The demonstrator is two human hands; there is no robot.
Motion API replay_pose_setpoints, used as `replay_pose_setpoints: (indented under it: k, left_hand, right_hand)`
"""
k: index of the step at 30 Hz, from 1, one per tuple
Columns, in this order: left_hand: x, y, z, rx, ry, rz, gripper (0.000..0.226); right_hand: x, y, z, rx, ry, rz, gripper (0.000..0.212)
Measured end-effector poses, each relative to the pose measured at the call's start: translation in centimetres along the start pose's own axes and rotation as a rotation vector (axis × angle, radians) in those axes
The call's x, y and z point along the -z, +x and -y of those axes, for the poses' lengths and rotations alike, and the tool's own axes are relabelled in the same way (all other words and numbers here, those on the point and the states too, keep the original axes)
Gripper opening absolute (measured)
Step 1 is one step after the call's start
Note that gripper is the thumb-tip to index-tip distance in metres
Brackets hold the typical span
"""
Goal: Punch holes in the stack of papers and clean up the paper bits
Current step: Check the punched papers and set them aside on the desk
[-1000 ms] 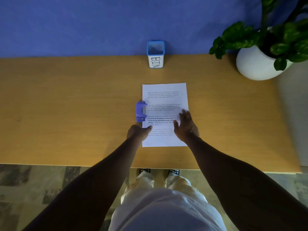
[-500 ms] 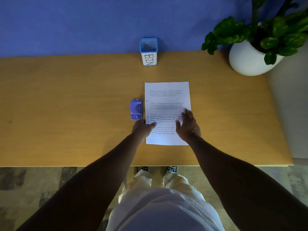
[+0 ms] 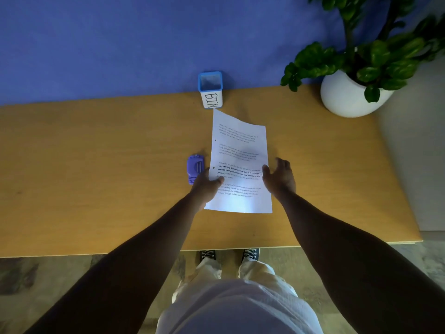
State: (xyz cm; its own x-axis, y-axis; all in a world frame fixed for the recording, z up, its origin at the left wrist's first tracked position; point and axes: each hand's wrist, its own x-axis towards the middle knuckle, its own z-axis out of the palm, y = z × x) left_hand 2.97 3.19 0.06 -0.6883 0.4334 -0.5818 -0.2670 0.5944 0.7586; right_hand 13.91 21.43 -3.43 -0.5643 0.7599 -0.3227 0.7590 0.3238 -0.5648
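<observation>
White printed paper stack tilted above tan wooden surface, far left corner raised toward small blue-rimmed white container marked BIN. Two punched holes along stack's left margin. Left hand pinches stack's left edge, thumb on top. Right hand spread loose at right edge, grip unclear. Small purple plastic hole punch on surface, just left of stack, beside left hand.
</observation>
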Motion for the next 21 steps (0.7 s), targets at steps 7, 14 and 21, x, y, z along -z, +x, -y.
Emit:
replay_pose_setpoints:
  k: [7, 14, 21]
  left_hand:
    - [2.6, -0.3, -1.8, -0.101, -0.061, 0.147, 0.033]
    - [5.1, -1.1, -3.6, -0.123, -0.201, 0.268, 0.033]
    - [6.9, -1.5, -5.0, -0.108, -0.245, 0.392, 0.039]
  right_hand:
    - [1.6, 1.4, 1.5, -0.437, 0.647, 0.299, 0.037]
    - [2.1, 0.5, 2.0, -0.545, 0.798, 0.554, 0.045]
    - [2.0, 0.4, 3.1, -0.504, 1.032, 0.728, 0.041]
